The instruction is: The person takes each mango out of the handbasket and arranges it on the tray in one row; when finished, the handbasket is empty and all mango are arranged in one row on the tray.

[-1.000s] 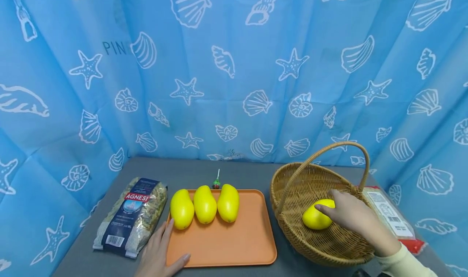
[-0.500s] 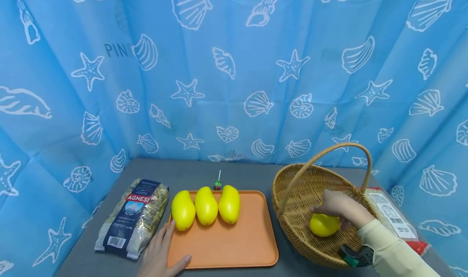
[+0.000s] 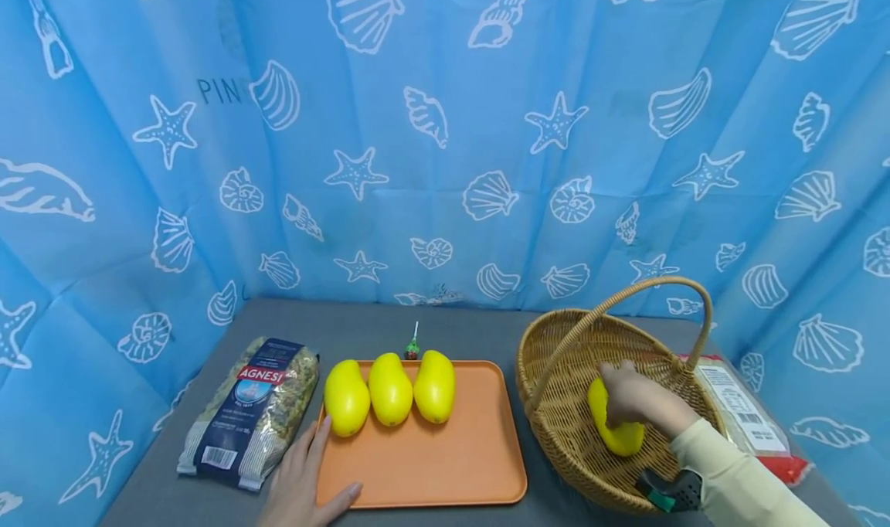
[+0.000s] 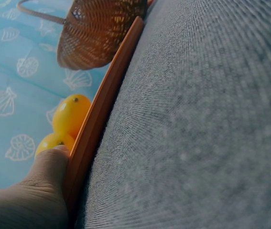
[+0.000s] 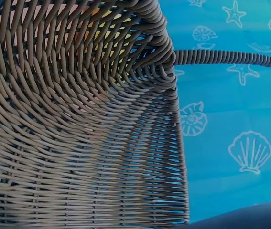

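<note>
Inside the wicker basket [image 3: 560,456], my right hand [image 3: 636,398] grips a yellow mango [image 3: 623,439] from above; the hand covers its middle. My left hand [image 3: 299,477] rests at the left front corner of an orange tray [image 3: 480,450]. Its fingers lie along the tray's left edge, and the thumb is over the front rim. Three more mangoes [image 3: 390,389] sit in a row at the tray's back left. In the left wrist view, the thumb [image 4: 49,167] is against the tray rim [image 4: 94,119]. The right wrist view shows only basket weave [image 5: 78,119]; the hand is hidden there.
The basket's arched handle [image 3: 650,281] rises over its opening. Left of the tray lies an Agnesi pasta bag [image 3: 253,411]. A lollipop [image 3: 412,349] is behind the tray. A red-edged packet [image 3: 747,415] lies right of the basket. A blue shell-print curtain [image 3: 445,164] hangs behind.
My right hand closed over the basket mango, which has turned to lie more lengthwise and shifted slightly right. The left hand and tray mangoes have stayed put.
</note>
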A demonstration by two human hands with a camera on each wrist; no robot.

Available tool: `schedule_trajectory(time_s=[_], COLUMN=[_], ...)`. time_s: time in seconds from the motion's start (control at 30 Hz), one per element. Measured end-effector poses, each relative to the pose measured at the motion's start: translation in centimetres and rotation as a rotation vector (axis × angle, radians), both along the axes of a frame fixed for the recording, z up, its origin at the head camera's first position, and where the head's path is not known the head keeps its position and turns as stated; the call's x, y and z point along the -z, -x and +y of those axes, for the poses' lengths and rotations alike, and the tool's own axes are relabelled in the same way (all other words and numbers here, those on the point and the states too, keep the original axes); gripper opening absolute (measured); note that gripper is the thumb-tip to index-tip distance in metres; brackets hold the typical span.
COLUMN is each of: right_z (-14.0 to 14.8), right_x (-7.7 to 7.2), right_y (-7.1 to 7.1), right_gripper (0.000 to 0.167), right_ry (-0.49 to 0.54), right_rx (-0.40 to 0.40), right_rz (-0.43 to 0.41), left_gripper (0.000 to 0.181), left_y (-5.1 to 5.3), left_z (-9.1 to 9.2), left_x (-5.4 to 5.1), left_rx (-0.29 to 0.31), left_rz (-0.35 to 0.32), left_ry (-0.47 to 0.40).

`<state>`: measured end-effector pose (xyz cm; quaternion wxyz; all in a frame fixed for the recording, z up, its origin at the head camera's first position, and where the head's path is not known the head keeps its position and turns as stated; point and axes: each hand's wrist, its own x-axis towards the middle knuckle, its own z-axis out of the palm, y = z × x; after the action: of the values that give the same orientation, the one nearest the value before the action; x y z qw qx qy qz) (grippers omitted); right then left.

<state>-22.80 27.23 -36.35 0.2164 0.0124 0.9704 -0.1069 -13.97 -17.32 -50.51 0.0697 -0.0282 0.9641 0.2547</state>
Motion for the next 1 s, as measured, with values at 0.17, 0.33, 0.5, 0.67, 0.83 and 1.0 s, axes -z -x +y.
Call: schedule_trajectory(time_s=[0.17,0.33,0.5,0.67,0.83,1.0], right_z=[-0.08,0.08,0.12,0.23,0.41,0.38], right_x=[-0.47,-0.73,-0.92,-0.83,-0.79,-0.69], right_y=[0.2,-0.02,0.05,0.28,0.35,0.53], right_gripper=[0.09,0.094,0.097,0.105,0.109,0.106], right_ry=[-0.002,-0.004,-0.029,-0.007,-0.016,-0.016], right_rx=[-0.065,-0.02,0.007,0.026,0.022,-0.002], right_rz=[-0.027,-0.084,-0.114,-0.183,-0.181,-0.163], left_gripper=[0.115,0.114,0.114,0.114,0.115,0.113], left_y=[0.05,0.11,0.07,-0.05,-0.11,-0.1], left_z=[-0.03,-0.04,0.0,0.07,0.12,0.14], left_x=[0.0,0.04,-0.07,-0.15,-0.25,-0.33], left_rx=[-0.005,-0.002,-0.007,-0.005,-0.009,-0.004], left_rz=[-0.007,-0.016,-0.018,-0.011,-0.014,-0.001], left_ry=[-0.001,-0.012,-0.013,-0.005,-0.002,0.0])
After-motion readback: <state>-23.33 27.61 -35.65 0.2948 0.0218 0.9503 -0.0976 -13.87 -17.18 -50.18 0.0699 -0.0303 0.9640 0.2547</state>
